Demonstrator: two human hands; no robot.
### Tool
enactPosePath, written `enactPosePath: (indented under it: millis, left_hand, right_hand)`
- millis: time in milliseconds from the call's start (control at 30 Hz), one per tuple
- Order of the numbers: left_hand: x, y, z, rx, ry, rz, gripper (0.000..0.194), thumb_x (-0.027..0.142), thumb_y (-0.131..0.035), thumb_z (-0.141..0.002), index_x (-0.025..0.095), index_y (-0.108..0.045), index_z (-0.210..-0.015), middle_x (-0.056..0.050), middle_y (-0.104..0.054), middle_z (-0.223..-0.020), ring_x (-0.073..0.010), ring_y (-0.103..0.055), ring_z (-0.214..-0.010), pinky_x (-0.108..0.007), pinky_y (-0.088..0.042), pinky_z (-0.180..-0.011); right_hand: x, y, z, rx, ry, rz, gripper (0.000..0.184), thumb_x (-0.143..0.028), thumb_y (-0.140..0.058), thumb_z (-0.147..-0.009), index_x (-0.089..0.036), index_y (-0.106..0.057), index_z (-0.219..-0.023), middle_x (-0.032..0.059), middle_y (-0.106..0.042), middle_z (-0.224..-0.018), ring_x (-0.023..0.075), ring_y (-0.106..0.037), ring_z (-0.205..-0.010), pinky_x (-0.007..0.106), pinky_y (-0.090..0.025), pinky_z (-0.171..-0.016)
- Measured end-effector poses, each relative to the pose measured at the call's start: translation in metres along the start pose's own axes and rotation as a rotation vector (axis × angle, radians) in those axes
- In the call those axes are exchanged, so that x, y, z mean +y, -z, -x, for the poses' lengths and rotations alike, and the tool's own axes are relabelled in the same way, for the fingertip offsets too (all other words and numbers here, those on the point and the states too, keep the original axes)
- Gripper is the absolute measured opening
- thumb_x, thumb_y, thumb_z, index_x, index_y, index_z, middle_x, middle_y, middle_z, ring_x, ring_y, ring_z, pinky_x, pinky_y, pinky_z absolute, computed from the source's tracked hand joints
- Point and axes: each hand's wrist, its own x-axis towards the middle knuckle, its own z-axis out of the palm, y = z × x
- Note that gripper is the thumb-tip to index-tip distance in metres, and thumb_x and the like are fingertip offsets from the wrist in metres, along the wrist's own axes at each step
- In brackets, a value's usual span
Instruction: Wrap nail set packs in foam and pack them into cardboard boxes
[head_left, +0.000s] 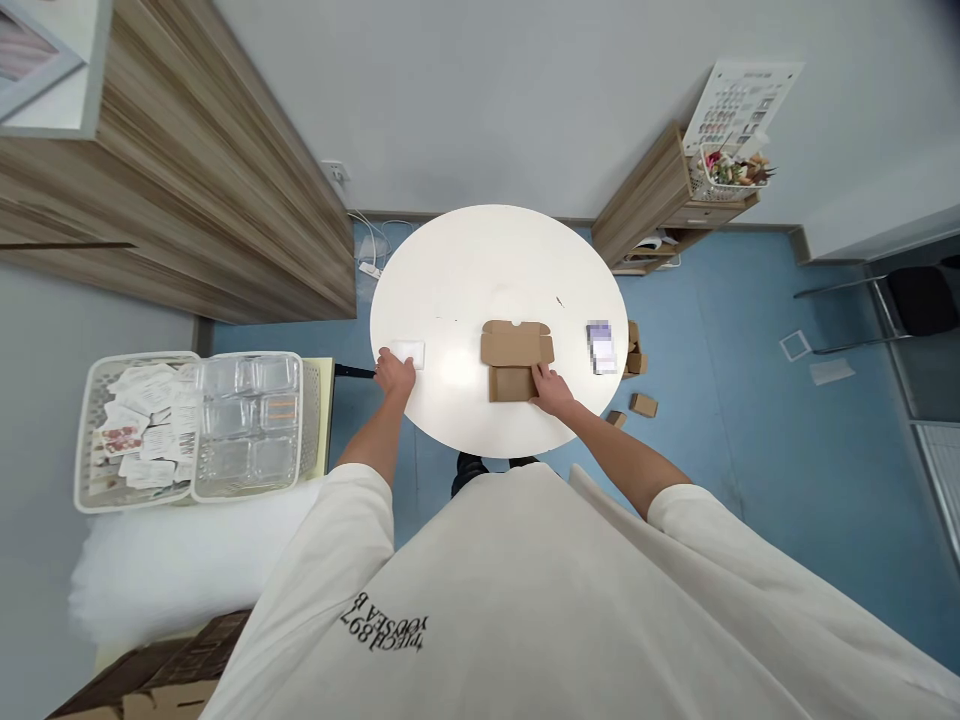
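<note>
A small kraft cardboard box (514, 360) lies on the round white table (495, 255) near the middle, its lid folded open away from me. My right hand (551, 390) rests at the box's near right corner, though I cannot tell if it grips it. My left hand (395, 375) lies on the table's near left edge, with its fingers at a white square packet (409, 353). A blurred stack of white and purple printed cards (600, 347) sits to the right of the box, out of reach of both hands.
Several kraft boxes (643, 405) lie on the blue floor right of the table. To the left stand a basket of papers (139, 430), a clear compartment tray (247, 425) and white bubble wrap (180, 570). Wooden cabinets flank the table's far side.
</note>
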Motion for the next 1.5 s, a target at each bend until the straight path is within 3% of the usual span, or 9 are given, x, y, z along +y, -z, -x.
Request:
enactPosePath:
  millis: [233, 433, 600, 767, 933, 1167, 1267, 1400, 1500]
  left_hand:
    - [0.000, -0.003, -0.013, -0.058, 0.130, 0.080, 0.053, 0.039, -0.078, -0.080, 0.017, -0.054, -0.121, -0.022, -0.056, -0.134, -0.0409, -0.054, -0.126, -0.053, -0.045, -0.101]
    - [0.010, 0.001, 0.015, -0.091, -0.122, 0.152, 0.025, 0.034, -0.063, -0.089, 0.020, -0.060, -0.109, -0.011, -0.068, -0.111, -0.0282, -0.064, -0.105, -0.039, -0.049, -0.091]
    - [0.053, -0.007, 0.066, -0.229, -0.381, 0.222, 0.026, 0.037, -0.062, -0.089, 0.022, -0.063, -0.109, -0.006, -0.071, -0.109, -0.0228, -0.065, -0.095, -0.031, -0.049, -0.081]
    - [0.101, -0.037, 0.114, -0.373, -0.627, -0.029, 0.025, 0.037, -0.061, -0.089, 0.024, -0.067, -0.110, -0.007, -0.073, -0.105, -0.0280, -0.064, -0.103, -0.038, -0.045, -0.089]
    - [0.125, -0.071, 0.138, -0.459, -0.759, -0.257, 0.020, 0.024, -0.058, -0.090, 0.023, -0.067, -0.108, -0.010, -0.073, -0.104, -0.0332, -0.061, -0.112, -0.047, -0.035, -0.101]
    - [0.130, -0.091, 0.148, -0.435, -0.870, -0.027, 0.027, 0.014, -0.059, -0.087, 0.022, -0.066, -0.112, -0.019, -0.063, -0.120, -0.0381, -0.053, -0.125, -0.053, -0.026, -0.112]
    - [0.127, -0.088, 0.150, -0.334, -0.742, 0.014, 0.033, 0.018, -0.056, -0.090, 0.021, -0.060, -0.122, -0.021, -0.056, -0.133, -0.0407, -0.046, -0.133, -0.055, -0.027, -0.111]
    - [0.122, -0.080, 0.133, -0.100, -0.348, 0.117, 0.039, 0.026, -0.053, -0.093, 0.019, -0.051, -0.131, -0.021, -0.051, -0.141, -0.0382, -0.045, -0.134, -0.052, -0.035, -0.107]
    - [0.120, -0.076, 0.109, -0.233, -0.088, 0.263, 0.036, 0.028, -0.052, -0.092, 0.020, -0.053, -0.127, -0.015, -0.063, -0.125, -0.0297, -0.060, -0.117, -0.042, -0.045, -0.096]
  right_hand:
    - [0.001, -0.002, 0.000, 0.006, 0.001, 0.003, 0.087, -0.034, -0.074, -0.084, -0.017, -0.023, -0.152, 0.0190, -0.039, -0.147, 0.0306, -0.053, -0.109, 0.040, -0.048, -0.091]
    - [0.000, 0.000, 0.000, 0.008, 0.002, -0.001, 0.083, -0.033, -0.074, -0.084, -0.018, -0.026, -0.149, 0.0181, -0.040, -0.145, 0.0296, -0.054, -0.108, 0.039, -0.047, -0.090]
    - [0.001, 0.000, 0.000, 0.014, 0.011, -0.002, 0.079, -0.035, -0.074, -0.083, -0.017, -0.030, -0.147, 0.0184, -0.042, -0.143, 0.0302, -0.054, -0.109, 0.039, -0.046, -0.088]
    - [0.004, 0.000, 0.001, 0.012, 0.010, -0.036, 0.082, -0.036, -0.075, -0.083, -0.018, -0.029, -0.148, 0.0189, -0.040, -0.146, 0.0311, -0.053, -0.113, 0.039, -0.046, -0.090]
    - [0.006, 0.000, 0.003, 0.029, 0.019, -0.075, 0.083, -0.035, -0.075, -0.083, -0.018, -0.028, -0.149, 0.0188, -0.040, -0.148, 0.0321, -0.053, -0.114, 0.040, -0.046, -0.091]
    - [0.008, -0.001, 0.005, 0.051, 0.025, -0.140, 0.080, -0.030, -0.076, -0.081, -0.020, -0.032, -0.148, 0.0183, -0.042, -0.146, 0.0336, -0.054, -0.113, 0.042, -0.046, -0.093]
    - [0.009, -0.003, 0.005, 0.048, 0.032, -0.150, 0.084, -0.032, -0.076, -0.081, -0.020, -0.030, -0.150, 0.0189, -0.040, -0.148, 0.0357, -0.053, -0.116, 0.044, -0.046, -0.094]
    - [0.010, -0.005, 0.004, 0.054, 0.047, -0.139, 0.085, -0.034, -0.073, -0.082, -0.020, -0.028, -0.152, 0.0193, -0.039, -0.149, 0.0364, -0.052, -0.118, 0.044, -0.046, -0.095]
    - [0.010, -0.006, 0.004, 0.051, 0.053, -0.127, 0.084, -0.035, -0.073, -0.082, -0.020, -0.029, -0.152, 0.0196, -0.039, -0.150, 0.0362, -0.051, -0.119, 0.044, -0.046, -0.096]
